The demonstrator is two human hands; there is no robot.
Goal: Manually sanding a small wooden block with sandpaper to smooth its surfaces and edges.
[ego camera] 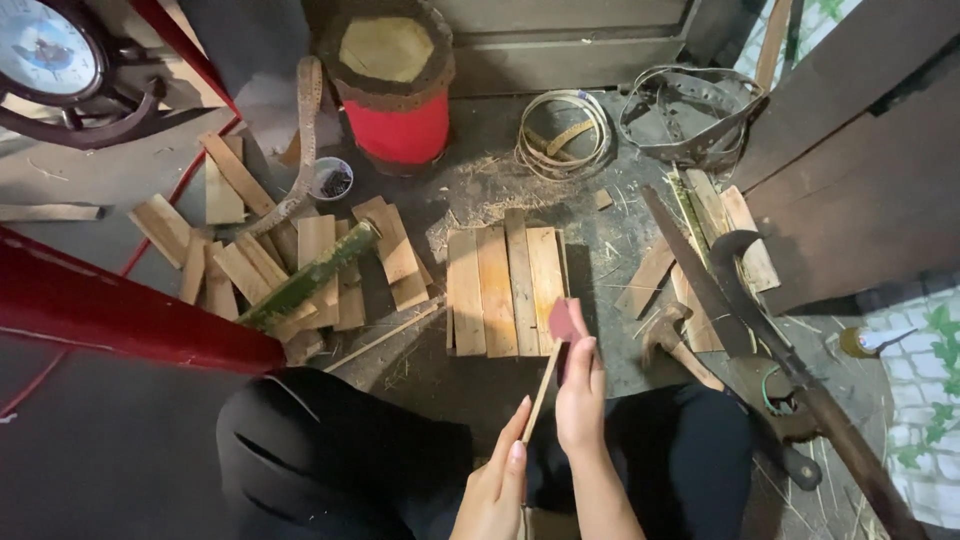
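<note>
A thin bamboo stick point(545, 385) — pale, straight, splinter-narrow — stands tilted, its top leaning right. Its lower end sits between the fingertips of the left hand point(495, 490). Its upper end meets a small reddish-brown pad point(563, 320) (roughly square, dull-surfaced) pinched in the right hand point(580, 395) — both held above the knees.

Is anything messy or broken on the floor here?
Yes, a bit messy. Straw-like shavings are strewn over the floor, and the flat wood pieces at the left lie in a jumbled heap with a green bamboo piece across them. The planks in the middle lie neatly side by side.
</note>
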